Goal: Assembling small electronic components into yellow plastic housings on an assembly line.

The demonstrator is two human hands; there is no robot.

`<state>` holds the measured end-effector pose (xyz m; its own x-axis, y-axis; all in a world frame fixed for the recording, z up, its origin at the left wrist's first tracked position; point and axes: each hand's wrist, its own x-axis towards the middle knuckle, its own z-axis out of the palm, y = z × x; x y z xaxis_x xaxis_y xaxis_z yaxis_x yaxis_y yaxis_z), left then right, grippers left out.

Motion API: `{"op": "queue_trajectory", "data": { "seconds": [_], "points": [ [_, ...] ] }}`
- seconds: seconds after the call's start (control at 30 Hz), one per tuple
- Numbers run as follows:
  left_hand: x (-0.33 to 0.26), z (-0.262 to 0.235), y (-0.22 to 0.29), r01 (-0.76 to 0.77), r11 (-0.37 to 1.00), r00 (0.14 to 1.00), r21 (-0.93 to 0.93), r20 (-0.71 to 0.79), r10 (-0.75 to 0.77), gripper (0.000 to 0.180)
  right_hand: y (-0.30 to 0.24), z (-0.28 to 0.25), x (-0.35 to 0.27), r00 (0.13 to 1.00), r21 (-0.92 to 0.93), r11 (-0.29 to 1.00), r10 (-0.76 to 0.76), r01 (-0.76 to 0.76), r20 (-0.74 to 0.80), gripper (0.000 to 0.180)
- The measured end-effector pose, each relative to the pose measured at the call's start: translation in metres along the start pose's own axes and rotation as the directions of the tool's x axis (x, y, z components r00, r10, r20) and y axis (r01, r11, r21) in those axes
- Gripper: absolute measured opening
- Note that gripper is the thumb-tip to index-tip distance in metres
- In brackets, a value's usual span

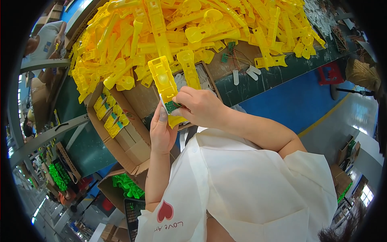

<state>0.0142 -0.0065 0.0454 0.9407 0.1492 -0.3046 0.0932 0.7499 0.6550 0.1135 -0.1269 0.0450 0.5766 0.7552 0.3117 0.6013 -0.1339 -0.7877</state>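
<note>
**Both hands closed on a yellow housing and its small green board**

The right hand [201, 107] has its grip pressed together, fingertips pinching a small green circuit board [172, 106] against the lower end of a long yellow plastic housing [164, 82]. The left hand [162, 131] holds that same housing from below, its grip closed round the bottom, thumb laid up along the edge beside the board. The housing stands tilted, its top leaning away from the person, above an open cardboard box [129, 137] where more yellow parts with green boards [111, 117] are stacked in a row. Beyond lies a large heap of yellow plastic parts [193, 32] on the green table [258, 80]. A few small white pieces [246, 74] lie near the table's edge. Lower left, another box holds bright green parts [127, 185].
</note>
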Motion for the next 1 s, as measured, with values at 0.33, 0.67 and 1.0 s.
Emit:
{"op": "queue_trajectory", "data": {
  "seconds": [0.33,0.67,1.0],
  "points": [
    [-0.001,0.007,-0.003,-0.265,0.610,0.937,0.747,0.051,0.344,0.037,-0.014,-0.010,-0.009,0.942,0.538,0.784,0.332,-0.308,0.055,0.017],
    [-0.009,0.004,-0.013,-0.296,0.462,0.907,0.836,0.095,0.409,0.036,-0.007,-0.013,-0.003,0.728,0.666,0.340,0.501,-0.664,0.469,0.008],
    [-0.016,0.034,-0.011,-0.494,0.648,0.840,0.580,0.128,0.527,0.020,-0.021,-0.014,-0.012,0.932,0.873,0.336,0.206,-0.352,0.297,0.024]
  ]
}}
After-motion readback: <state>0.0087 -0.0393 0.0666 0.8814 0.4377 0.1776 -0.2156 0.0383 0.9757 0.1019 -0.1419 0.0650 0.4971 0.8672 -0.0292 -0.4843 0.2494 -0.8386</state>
